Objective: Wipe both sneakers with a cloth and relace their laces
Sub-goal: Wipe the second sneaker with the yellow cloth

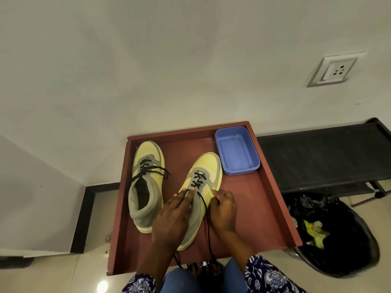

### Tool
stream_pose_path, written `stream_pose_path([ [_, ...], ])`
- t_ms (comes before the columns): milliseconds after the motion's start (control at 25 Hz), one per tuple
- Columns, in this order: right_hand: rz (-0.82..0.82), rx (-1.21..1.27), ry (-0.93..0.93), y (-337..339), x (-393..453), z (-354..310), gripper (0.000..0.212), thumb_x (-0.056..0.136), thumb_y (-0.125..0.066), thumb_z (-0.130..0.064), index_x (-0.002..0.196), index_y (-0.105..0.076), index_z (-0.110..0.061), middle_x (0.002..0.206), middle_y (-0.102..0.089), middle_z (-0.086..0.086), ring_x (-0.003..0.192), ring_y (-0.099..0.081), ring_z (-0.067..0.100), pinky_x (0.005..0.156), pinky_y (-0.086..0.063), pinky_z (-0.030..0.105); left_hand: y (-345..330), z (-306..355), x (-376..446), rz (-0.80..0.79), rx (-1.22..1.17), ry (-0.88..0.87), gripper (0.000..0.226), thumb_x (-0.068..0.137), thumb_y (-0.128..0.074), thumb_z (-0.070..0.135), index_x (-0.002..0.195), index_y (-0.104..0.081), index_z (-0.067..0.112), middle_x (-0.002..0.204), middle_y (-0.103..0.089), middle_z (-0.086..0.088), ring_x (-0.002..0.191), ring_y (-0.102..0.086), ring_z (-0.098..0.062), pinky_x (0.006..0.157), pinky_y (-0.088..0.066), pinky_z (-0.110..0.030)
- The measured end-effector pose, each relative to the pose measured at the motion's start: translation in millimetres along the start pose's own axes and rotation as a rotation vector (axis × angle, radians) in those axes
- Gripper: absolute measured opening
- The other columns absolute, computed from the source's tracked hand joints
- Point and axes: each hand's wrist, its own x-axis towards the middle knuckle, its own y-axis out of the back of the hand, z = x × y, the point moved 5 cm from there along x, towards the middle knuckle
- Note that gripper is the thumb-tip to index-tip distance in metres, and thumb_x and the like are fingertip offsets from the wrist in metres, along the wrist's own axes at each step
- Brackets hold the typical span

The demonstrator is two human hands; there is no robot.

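Two sneakers are stood on the red tray [273, 187]; at frame centre, the right sneaker [203, 187] is steadied while its lace [208, 225] is pinched by the left hand [171, 216] and right hand [225, 208], apparently for threading.

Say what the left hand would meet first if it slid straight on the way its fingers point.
Probably the crossed black lace on the right-hand sneaker; the left hand already rests on that shoe, its fingers pointing toward the toe. Depth is uncertain.
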Motion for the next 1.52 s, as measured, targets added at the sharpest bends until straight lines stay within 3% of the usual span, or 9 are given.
stream_pose_path([
  [240, 0.001, -0.052, -0.095, 3.2, 49.2, -5.2, 0.031, 0.089, -0.049, -0.002, 0.118, -0.06, 0.0, 0.113, -0.057, 0.02, 0.103, -0.055, 0.032, 0.092, -0.039, 0.028, -1.0, -1.9, 1.4, -0.007, 0.0, 0.003, 0.042, 0.085, -0.038, 0.023, 0.12, -0.061, 0.021, 0.113, -0.068, 0.0, 0.097, -0.068, -0.016, 0.07, -0.055, -0.023],
  [440, -0.03, -0.135, -0.011, 1.7, 58.4, -17.5, 0.036, 0.086, -0.053, -0.001, 0.122, -0.058, -0.002, 0.121, -0.057, 0.019, 0.111, -0.053, 0.032, 0.097, -0.039, 0.03, -1.0, -2.8, -0.7, -0.007, -0.006, 0.001, 0.042, 0.085, -0.039, 0.023, 0.123, -0.056, 0.022, 0.114, -0.068, 0.0, 0.099, -0.067, -0.017, 0.071, -0.056, -0.024],
  [680, 0.053, -0.036, 0.009, -7.4, 9.5, -11.9, 0.036, 0.084, -0.048, 0.007, 0.113, -0.065, -0.005, 0.105, -0.063, 0.016, 0.096, -0.06, 0.029, 0.083, -0.036, 0.016, -4.0, -4.8, -2.6, -0.025, 0.01, 0.028, 0.043, 0.086, -0.037, 0.025, 0.123, -0.06, 0.022, 0.115, -0.067, 0.0, 0.1, -0.067, -0.017, 0.07, -0.055, -0.024],
  [800, 0.069, 0.046, 0.009, -9.5, -19.6, -10.2, 0.036, 0.082, -0.051, 0.01, 0.11, -0.067, -0.005, 0.098, -0.064, 0.014, 0.089, -0.061, 0.024, 0.08, -0.037, 0.012, -6.4, -6.4, -1.9, -0.04, -0.012, 0.043, 0.043, 0.088, -0.036, 0.026, 0.126, -0.054, 0.023, 0.118, -0.066, 0.0, 0.103, -0.066, -0.018, 0.072, -0.056, -0.025],
  [1000, 0.069, 0.144, 0.024, -6.9, -43.2, -8.3, 0.031, 0.082, -0.056, 0.008, 0.107, -0.069, -0.006, 0.097, -0.065, 0.009, 0.087, -0.058, 0.013, 0.081, -0.034, -0.002, -3.6, -4.7, -1.1, -0.032, 0.017, 0.028, 0.043, 0.086, -0.036, 0.026, 0.121, -0.061, 0.02, 0.114, -0.068, 0.001, 0.1, -0.067, -0.016, 0.069, -0.055, -0.023],
  [1200, 0.083, 0.088, 0.047, -3.1, -6.7, -16.9, 0.027, 0.085, -0.055, 0.004, 0.107, -0.068, -0.003, 0.099, -0.065, 0.015, 0.089, -0.062, 0.024, 0.08, -0.035, 0.007, -2.6, -3.9, -1.4, -0.015, 0.03, 0.031, 0.043, 0.085, -0.037, 0.026, 0.118, -0.064, 0.02, 0.11, -0.07, 0.0, 0.097, -0.068, -0.017, 0.066, -0.056, -0.023],
  [1400, 0.126, 0.063, -0.083, -0.6, 40.3, -22.0, 0.028, 0.091, -0.05, -0.002, 0.114, -0.065, -0.005, 0.107, -0.064, 0.016, 0.099, -0.059, 0.028, 0.088, -0.041, 0.026, -4.4, -6.1, -2.4, -0.019, 0.013, 0.035, 0.043, 0.088, -0.036, 0.027, 0.122, -0.06, 0.021, 0.116, -0.067, 0.0, 0.103, -0.066, -0.019, 0.072, -0.056, -0.027],
  [1520, 0.083, 0.03, -0.031, -0.3, 40.0, -27.2, 0.029, 0.089, -0.049, 0.001, 0.112, -0.066, -0.005, 0.109, -0.065, 0.015, 0.101, -0.059, 0.027, 0.087, -0.041, 0.022, -4.8, -5.9, -2.0, -0.006, 0.009, 0.022, 0.043, 0.087, -0.036, 0.026, 0.12, -0.062, 0.02, 0.115, -0.068, -0.001, 0.102, -0.066, -0.018, 0.075, -0.056, -0.027],
])
